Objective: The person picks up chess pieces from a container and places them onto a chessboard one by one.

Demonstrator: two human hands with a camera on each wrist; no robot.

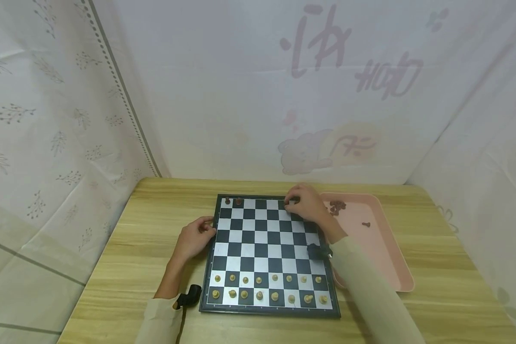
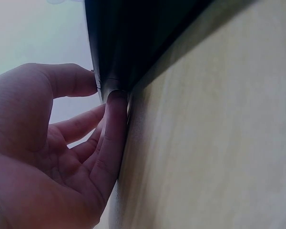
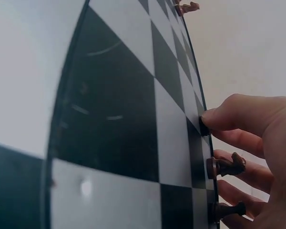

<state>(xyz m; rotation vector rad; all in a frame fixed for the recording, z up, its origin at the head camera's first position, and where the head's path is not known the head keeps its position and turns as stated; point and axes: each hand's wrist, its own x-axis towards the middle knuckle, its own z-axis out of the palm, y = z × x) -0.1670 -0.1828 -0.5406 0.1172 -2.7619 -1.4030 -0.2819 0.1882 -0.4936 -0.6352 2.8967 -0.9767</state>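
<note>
A black-and-white chessboard (image 1: 260, 237) lies on the wooden table. At its left edge my left hand (image 1: 194, 239) pinches the dark rim, thumb on top and fingers against the side, as the left wrist view shows. Over the far right corner, my right hand (image 1: 307, 205) holds a dark chess piece (image 3: 205, 126) between thumb and finger, its base at the board; the fingers hide most of it. Below those fingers in the right wrist view stand a dark knight (image 3: 229, 164) and a dark rook-like piece (image 3: 229, 210). Two reddish-brown pieces (image 1: 238, 201) stand in the far left corner.
Two rows of pale pieces (image 1: 260, 295) stand along the board's near side. Right of the board, partly under my right forearm, lies a pink tray (image 1: 391, 253) with a cluster of brown pieces (image 1: 337, 206) and one lying apart (image 1: 366, 224). Patterned cloth hangs behind the table.
</note>
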